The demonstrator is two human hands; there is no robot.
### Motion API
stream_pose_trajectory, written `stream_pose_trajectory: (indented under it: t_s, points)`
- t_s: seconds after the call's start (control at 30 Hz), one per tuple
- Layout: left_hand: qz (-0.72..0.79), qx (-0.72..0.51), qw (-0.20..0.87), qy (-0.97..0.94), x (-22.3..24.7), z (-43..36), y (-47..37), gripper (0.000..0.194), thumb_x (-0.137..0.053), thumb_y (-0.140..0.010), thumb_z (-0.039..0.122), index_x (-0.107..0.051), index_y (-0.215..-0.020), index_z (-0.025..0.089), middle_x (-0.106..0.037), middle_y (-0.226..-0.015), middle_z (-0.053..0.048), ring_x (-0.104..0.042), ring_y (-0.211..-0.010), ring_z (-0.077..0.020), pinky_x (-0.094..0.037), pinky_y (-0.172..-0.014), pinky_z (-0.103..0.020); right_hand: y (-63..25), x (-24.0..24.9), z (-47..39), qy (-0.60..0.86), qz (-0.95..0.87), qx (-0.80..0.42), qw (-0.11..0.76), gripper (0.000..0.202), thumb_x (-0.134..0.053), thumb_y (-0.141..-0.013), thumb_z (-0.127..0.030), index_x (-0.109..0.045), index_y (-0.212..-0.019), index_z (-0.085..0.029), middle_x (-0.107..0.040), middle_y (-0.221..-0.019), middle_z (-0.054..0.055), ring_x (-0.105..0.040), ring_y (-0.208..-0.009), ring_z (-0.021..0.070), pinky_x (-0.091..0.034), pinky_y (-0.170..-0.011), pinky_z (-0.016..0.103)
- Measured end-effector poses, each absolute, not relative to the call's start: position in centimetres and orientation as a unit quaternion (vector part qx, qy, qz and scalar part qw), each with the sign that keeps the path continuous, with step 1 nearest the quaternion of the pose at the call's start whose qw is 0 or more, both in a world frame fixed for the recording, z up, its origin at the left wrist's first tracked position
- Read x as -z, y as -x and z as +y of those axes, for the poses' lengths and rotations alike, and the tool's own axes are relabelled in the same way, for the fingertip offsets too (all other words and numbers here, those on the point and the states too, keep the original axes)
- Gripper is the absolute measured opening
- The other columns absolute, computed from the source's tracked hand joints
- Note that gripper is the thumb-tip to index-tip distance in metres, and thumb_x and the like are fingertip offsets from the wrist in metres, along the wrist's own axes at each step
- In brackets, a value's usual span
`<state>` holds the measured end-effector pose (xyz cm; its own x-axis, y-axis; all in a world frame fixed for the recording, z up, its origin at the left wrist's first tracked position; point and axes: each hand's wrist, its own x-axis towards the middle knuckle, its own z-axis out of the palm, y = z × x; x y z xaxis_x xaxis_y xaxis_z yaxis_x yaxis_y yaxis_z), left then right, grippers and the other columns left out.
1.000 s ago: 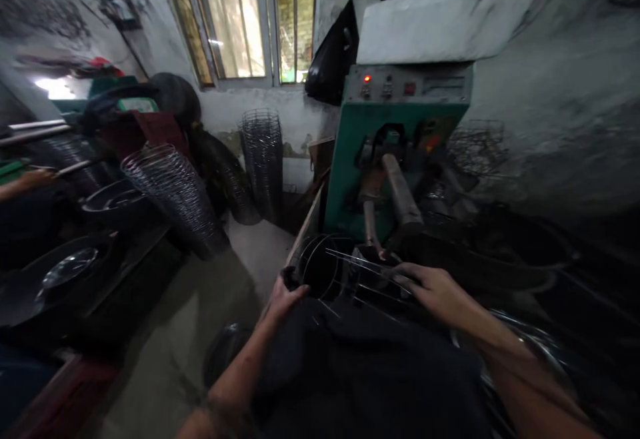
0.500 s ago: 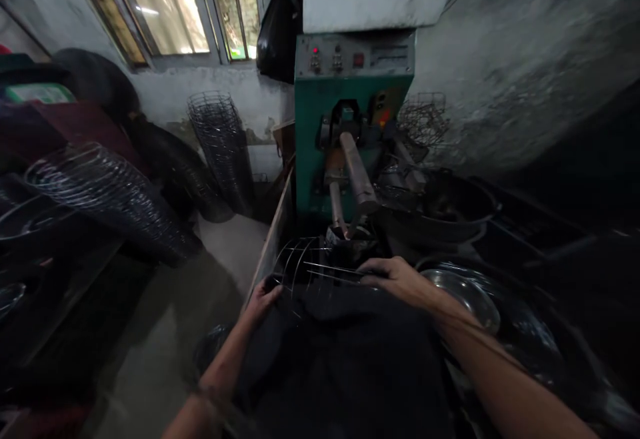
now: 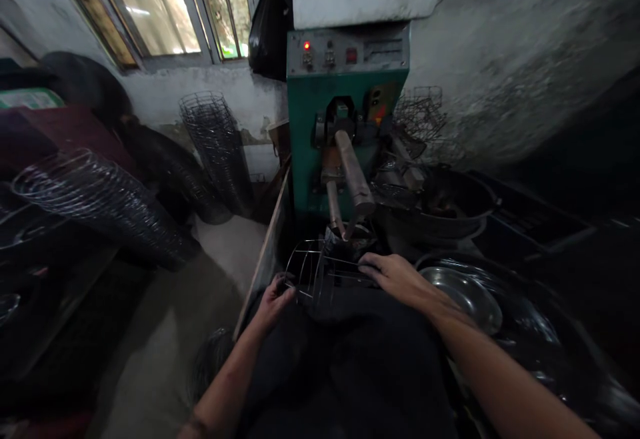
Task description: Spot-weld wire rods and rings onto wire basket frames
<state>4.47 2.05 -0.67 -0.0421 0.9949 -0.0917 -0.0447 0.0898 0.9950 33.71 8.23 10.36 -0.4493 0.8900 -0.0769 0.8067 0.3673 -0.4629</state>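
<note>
My left hand is closed on the near left rim of a curved wire frame, a round piece of thin metal wires. My right hand pinches thin metal wires that run leftward to the frame; whether their tips touch it I cannot tell. Just beyond the frame, the lower electrode arm and upper arm of a green spot welding machine reach toward me. The arms' tips come close together above the frame's far side.
A metal bowl lies at the right, near a dark wide pan. Stacks of wire baskets lean at the left, with another stack by the wall. A board edge runs left of the machine.
My left hand has moved slightly right with the wire frame, which has turned a little. The wires in my right hand now reach the frame's right side. The view has shifted slightly.
</note>
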Motion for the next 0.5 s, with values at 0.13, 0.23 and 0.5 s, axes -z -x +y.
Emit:
stream_pose_trajectory:
  t_s: [0.13,0.23,0.5]
  points:
    - [0.522,-0.492,0.563,-0.411,0.7,1.9,-5.0,0.042,-0.074,-0.061,0.054,-0.062,-0.07,0.014,-0.052,-0.064,0.0,-0.045,-0.062,-0.0114,-0.039,-0.059,-0.023,-34.7,-10.4,7.8,0.487,-0.816,-0.29,0.11,0.03,-0.043,-0.091,-0.042,-0.066,-0.096,-0.024,-0.071,-0.082,0.0,-0.065,-0.075,0.0172,-0.046,-0.069,0.026]
    - [0.515,-0.496,0.574,-0.399,0.5,2.2,-5.7,0.045,-0.076,-0.057,0.055,-0.057,-0.065,0.014,-0.047,-0.058,0.003,-0.04,-0.056,-0.0085,-0.035,-0.054,-0.021,-34.9,-10.8,7.3,0.453,-0.825,-0.32,0.11,0.027,-0.045,-0.091,-0.04,-0.066,-0.096,-0.024,-0.071,-0.086,0.0,-0.065,-0.078,0.0166,-0.046,-0.072,0.026]
    - [0.52,-0.52,0.565,-0.375,-2.0,5.1,-7.9,0.051,-0.077,-0.052,0.057,-0.049,-0.06,0.015,-0.041,-0.054,0.006,-0.036,-0.051,-0.006,-0.032,-0.049,-0.019,-34.8,-12.4,7.5,0.44,-0.84,-0.302,0.098,0.024,-0.044,-0.092,-0.035,-0.065,-0.095,-0.023,-0.069,-0.083,0.001,-0.063,-0.074,0.0163,-0.044,-0.07,0.025]
